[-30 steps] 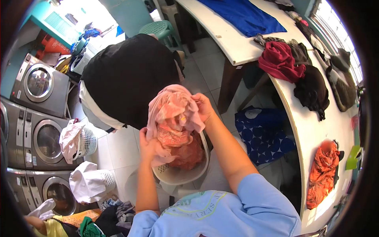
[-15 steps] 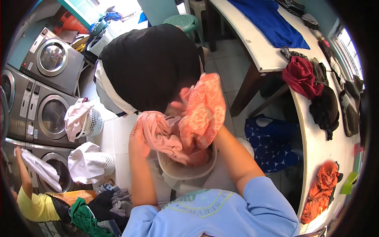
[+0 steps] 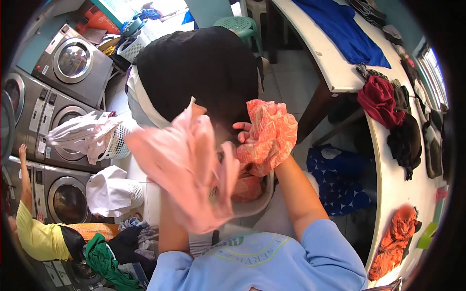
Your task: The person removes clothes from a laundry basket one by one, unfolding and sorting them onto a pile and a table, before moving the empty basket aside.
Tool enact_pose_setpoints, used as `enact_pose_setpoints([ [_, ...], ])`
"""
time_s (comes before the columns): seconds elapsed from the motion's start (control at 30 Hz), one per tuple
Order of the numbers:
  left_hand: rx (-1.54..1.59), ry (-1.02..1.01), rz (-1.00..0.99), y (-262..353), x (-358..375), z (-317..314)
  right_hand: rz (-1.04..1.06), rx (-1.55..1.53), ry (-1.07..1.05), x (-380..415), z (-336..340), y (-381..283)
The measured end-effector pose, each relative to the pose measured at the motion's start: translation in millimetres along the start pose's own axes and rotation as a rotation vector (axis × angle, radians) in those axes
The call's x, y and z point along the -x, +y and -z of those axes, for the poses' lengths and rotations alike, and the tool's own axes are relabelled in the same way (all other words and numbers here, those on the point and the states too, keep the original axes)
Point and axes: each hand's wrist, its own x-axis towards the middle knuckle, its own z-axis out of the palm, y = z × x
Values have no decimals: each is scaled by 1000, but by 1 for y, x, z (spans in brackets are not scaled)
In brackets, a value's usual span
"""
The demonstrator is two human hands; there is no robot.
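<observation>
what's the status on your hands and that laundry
Right hand at orange cloth, grip partly hidden. Left hand hidden behind pink cloth. Pink cloth also partly blocks view of basket.

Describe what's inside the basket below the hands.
Reddish cloth shows inside the basket. The pink cloth and orange cloth block part of the view; anything beneath the reddish cloth is hidden.

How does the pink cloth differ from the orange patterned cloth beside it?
The pink cloth is pale and looks plain; the orange cloth carries a light pattern. The pink cloth fans out, blurred, while the orange cloth is bunched up at the right hand. Both are loose fabric.
</observation>
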Motion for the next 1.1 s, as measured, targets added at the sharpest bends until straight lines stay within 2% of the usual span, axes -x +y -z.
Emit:
enact_pose_setpoints([
  [0.03, 73, 56, 82, -17, 2, 6, -114, 48, -89, 0, -1, 1],
  [0.1, 184, 112, 161, -45, 4, 9, -381, -80, -315, 1, -9, 3],
  [0.13, 213, 121, 166, -57, 4, 4, -382, -84, -307, 4, -12, 9],
  [0.33, 237, 49, 16, -75, -18, -35, -132, -9, -86, 11, -11, 21],
  [0.43, 114, 139, -48, -92, -21, -33, -34, 40, -12, 14, -10, 22],
  [0.5, -198, 193, -162, -110, -18, -30, 29, 71, 34, 17, -8, 25],
  [0.53, -198, 192, -161, -113, -14, -26, 55, 86, 55, 17, -8, 27],
  [0.57, -324, 270, -35, -115, -8, -23, 81, 98, 76, 19, -8, 30],
  [0.63, -442, 544, 21, -120, -9, -23, 125, 136, 114, 20, -8, 34],
  [0.67, -442, 545, 20, -110, -15, -24, 151, 161, 132, 19, -9, 33],
  [0.73, -145, 697, -42, -85, -25, -15, 215, 236, 172, 20, -12, 20],
  [0.8, -1, 847, -132, -69, -28, 12, 311, 333, 222, 24, -17, -2],
  [0.83, -1, 847, -135, -60, -26, 22, 362, 382, 243, 25, -20, -13],
  [0.9, -46, 941, -323, -46, -22, 36, 442, 456, 279, 26, -25, -31],
  [1.07, -84, 982, -322, -27, -5, 33, 492, 549, 302, 27, -34, -38],
  [1.1, -167, 992, -372, -25, -3, 31, 491, 556, 299, 28, -35, -37],
])
